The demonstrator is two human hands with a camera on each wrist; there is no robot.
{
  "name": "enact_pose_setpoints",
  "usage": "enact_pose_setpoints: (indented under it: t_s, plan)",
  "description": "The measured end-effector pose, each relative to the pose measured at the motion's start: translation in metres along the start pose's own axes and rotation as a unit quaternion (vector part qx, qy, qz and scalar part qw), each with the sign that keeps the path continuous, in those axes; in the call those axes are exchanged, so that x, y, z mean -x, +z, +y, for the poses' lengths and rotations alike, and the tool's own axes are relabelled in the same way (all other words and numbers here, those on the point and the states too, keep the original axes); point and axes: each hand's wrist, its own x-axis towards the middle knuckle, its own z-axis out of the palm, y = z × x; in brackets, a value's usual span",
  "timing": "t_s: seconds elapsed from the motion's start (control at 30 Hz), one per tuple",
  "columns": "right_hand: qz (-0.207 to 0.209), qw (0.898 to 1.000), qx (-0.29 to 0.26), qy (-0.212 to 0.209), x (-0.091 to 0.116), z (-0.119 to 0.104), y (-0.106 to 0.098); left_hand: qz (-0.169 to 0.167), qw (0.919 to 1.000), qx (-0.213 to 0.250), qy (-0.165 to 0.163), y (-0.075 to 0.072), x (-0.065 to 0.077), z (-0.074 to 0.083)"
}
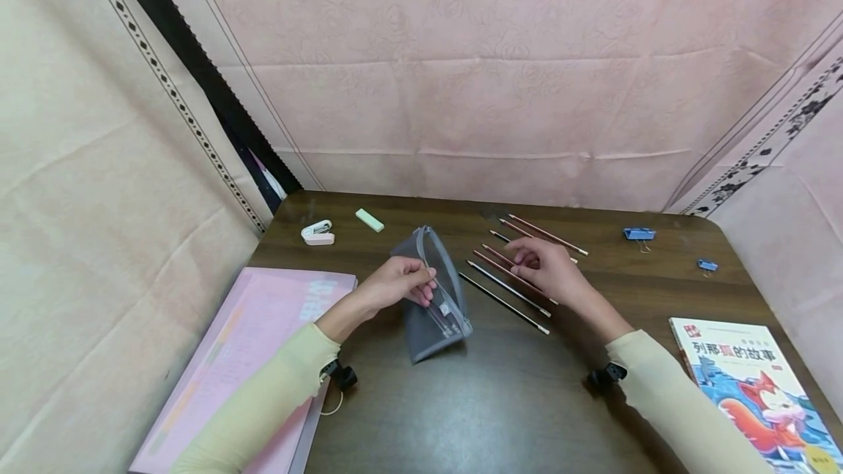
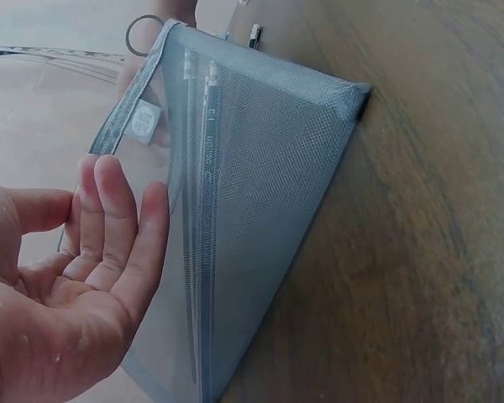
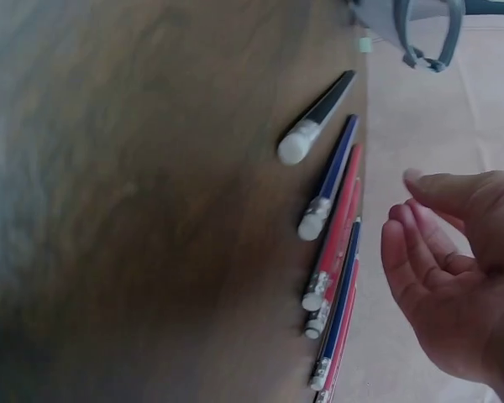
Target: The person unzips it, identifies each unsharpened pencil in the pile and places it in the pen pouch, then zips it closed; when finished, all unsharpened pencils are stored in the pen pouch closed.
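Note:
A grey mesh pencil case [image 1: 421, 335] stands tilted on the table with its zipped mouth gaping. My left hand [image 1: 403, 282] pinches the edge of that mouth between thumb and fingers. Through the mesh, pencils [image 2: 203, 168] show inside, and a small white tag [image 2: 143, 123] sits near the zip. To the right of the case lies a slanting row of several pencils, among them a black one [image 1: 503, 303] nearest the front and red ones [image 3: 332, 235]. Above the row hovers my right hand [image 1: 549, 269], fingers loosely bent, holding nothing.
A pink folder [image 1: 263, 342] lies under the left forearm. Toward the back left are a stapler [image 1: 318, 234] and a pale green eraser [image 1: 369, 220]. Two blue binder clips [image 1: 639, 234] and a picture book [image 1: 751, 379] are at the right. Curtains surround the table.

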Motion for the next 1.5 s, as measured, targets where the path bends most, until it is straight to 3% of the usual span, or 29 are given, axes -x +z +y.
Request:
enact_pose_setpoints:
  t_s: [0.33, 0.8, 1.23, 1.5]
  plan:
    - [-0.039, 0.996, 0.076, 0.002, -0.002, 0.009, 0.009, -0.014, 0.9996, -0.019, -0.015, 0.003, -0.003, -0.006]
    - [-0.040, 0.992, 0.116, -0.026, -0.001, 0.007, 0.011, -0.025, 0.9970, -0.069, -0.026, 0.008, -0.011, -0.004]
    - [-0.058, 0.984, 0.168, -0.027, -0.004, -0.002, 0.015, -0.027, 0.9976, -0.058, -0.027, 0.005, -0.011, -0.003]
    - [-0.042, 0.979, 0.190, -0.062, -0.004, 0.001, 0.017, -0.029, 0.9984, -0.042, -0.025, 0.004, -0.009, -0.003]
